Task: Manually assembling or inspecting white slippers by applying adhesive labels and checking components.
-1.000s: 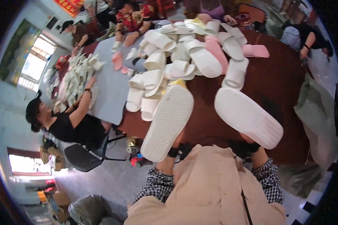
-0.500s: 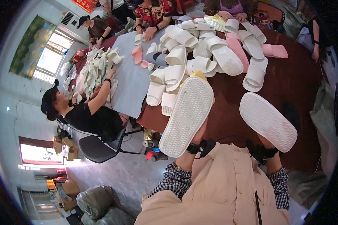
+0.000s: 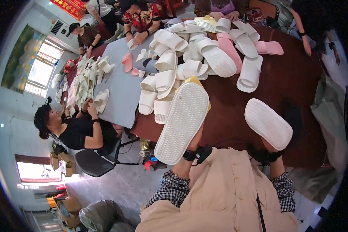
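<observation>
Centre: left hand [image 3: 197, 140], white slide [image 3: 181, 121]; rightward: right hand [image 3: 267, 145], second slide [image 3: 268, 123], newly tipped, still held; finger closure I cannot tell.

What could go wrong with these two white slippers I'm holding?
The left slipper, held in your left hand, overlaps the pile in view, so it might bump those crisscrossed pieces loose. It and the right slipper, in your right hand, resemble the pile's white ones, so mix-ups seem possible.
</observation>
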{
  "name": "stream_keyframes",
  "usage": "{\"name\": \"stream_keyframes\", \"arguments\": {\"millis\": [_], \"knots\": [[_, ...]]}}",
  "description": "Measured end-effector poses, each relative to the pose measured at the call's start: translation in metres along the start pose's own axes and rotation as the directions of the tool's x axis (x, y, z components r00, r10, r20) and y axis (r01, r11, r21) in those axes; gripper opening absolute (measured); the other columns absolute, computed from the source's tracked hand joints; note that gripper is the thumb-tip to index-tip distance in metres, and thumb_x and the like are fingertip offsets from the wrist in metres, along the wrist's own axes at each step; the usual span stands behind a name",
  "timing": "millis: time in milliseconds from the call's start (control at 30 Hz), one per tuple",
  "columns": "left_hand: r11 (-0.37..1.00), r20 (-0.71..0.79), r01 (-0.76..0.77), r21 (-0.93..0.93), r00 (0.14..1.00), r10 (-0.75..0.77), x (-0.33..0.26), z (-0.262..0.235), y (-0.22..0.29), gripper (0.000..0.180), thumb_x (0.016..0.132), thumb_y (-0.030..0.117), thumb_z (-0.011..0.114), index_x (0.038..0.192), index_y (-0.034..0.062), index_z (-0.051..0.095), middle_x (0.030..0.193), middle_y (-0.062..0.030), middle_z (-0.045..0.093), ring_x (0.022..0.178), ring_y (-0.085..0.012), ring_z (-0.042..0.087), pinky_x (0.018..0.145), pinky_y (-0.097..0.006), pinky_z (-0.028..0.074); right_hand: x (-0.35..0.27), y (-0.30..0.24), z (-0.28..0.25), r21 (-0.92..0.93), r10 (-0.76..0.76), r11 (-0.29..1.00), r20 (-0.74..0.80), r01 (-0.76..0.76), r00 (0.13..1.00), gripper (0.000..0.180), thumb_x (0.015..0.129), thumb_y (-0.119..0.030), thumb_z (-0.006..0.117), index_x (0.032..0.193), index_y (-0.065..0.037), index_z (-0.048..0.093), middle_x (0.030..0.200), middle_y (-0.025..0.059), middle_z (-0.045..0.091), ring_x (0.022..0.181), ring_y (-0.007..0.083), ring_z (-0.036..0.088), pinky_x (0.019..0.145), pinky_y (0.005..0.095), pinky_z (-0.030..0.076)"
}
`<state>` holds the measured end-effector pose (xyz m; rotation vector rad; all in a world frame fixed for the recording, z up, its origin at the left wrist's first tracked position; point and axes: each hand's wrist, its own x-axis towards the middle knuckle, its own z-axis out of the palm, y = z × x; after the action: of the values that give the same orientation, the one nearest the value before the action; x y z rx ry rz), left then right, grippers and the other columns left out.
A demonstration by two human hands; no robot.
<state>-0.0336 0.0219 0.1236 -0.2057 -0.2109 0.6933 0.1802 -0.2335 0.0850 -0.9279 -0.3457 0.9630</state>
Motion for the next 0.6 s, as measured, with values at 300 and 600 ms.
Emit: {"name": "stream_keyframes", "arguments": {"millis": [300,600], "knots": [[0.065,-0.322,0.319,0.946,0.884,0.338,0.037,-0.017,-0.002,0.042,0.087,0.007,0.051,0.128,-0.0002,0.045,0.116,-0.0111,0.056,0.103,-0.0195,0.055,0.089,-0.031,0.045,0.008,-0.019,-0.001,-0.155,0.048,0.980,-0.420,-0.124,0.906,0.051,0.089,-0.023,0.062,0.132,-0.008,0.041,0.120,0.0043,0.052,0.111,0.0166,0.052,0.092,0.0320,0.044],[-0.631,-0.162,0.376,0.679,0.915,0.370,0.049,-0.089,-0.025,0.078,0.076,0.016,0.071,0.140,0.0016,0.029,0.135,-0.0222,0.042,0.128,-0.0317,0.036,0.104,-0.052,0.026,-0.004,-0.014,-0.017,-0.379,-0.085,0.902,-0.624,-0.206,0.777,0.065,0.083,-0.028,0.071,0.132,-0.002,0.036,0.121,0.0114,0.050,0.114,0.0197,0.047,0.099,0.0316,0.035]]}}
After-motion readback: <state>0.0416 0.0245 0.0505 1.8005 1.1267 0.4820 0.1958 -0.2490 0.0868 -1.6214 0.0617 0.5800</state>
